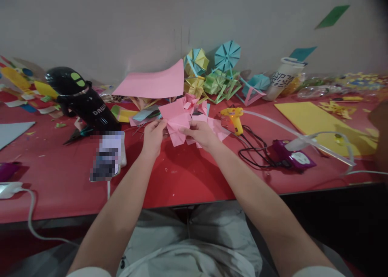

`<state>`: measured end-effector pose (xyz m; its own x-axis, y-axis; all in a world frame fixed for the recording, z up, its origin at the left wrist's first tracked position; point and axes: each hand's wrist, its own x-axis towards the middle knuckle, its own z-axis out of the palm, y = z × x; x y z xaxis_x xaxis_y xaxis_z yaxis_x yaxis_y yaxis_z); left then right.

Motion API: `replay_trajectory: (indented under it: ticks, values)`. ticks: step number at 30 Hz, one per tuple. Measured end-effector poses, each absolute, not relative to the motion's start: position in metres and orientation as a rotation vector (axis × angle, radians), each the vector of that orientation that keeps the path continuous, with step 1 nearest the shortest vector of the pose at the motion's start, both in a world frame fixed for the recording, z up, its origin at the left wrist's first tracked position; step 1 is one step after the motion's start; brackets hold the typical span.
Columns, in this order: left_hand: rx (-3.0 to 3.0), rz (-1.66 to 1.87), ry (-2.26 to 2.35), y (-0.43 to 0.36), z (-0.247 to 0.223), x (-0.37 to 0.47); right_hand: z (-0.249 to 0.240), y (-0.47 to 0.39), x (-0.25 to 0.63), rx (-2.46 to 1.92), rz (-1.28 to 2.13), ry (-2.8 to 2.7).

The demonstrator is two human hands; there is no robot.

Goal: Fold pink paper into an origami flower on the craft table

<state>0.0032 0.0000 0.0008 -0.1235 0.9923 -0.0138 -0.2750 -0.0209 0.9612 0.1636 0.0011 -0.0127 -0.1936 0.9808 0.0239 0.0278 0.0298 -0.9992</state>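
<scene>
Between my two hands is a creased square of pink paper point(176, 121), raised a little above the red table. My left hand point(153, 137) pinches its left edge between thumb and fingers. On the other side my right hand point(200, 133) has its fingers closed on the right part of the same sheet. Just behind lies a cluster of folded pink paper pieces point(194, 103). More flat pink paper point(212, 127) rests beside and partly under my right hand. A yellow hot glue gun point(234, 117) lies to the right of that hand.
A phone point(109, 156) leans at the left near a black tumbler point(87, 99). Folded paper umbrellas point(227, 57) stand along the wall. Glue gun cables run to a purple power strip point(292, 154). Yellow sheets point(321, 125) and a white cup point(281, 77) are at the right.
</scene>
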Motion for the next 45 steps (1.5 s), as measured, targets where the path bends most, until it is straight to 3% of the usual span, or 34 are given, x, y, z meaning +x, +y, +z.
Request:
replay_trajectory:
  ticks: [7, 24, 45]
  values:
    - [1.203, 1.445, 0.993, 0.001, -0.005, 0.001, -0.006, -0.004, 0.163, -1.093, 1.353, -1.339]
    - [1.139, 1.476, 1.050, 0.003, -0.002, -0.005, -0.005, -0.002, 0.164, -1.045, 1.440, -1.248]
    - [1.170, 1.387, 1.057, 0.000, 0.003, -0.003, -0.001, 0.003, 0.179, -1.101, 1.071, -1.637]
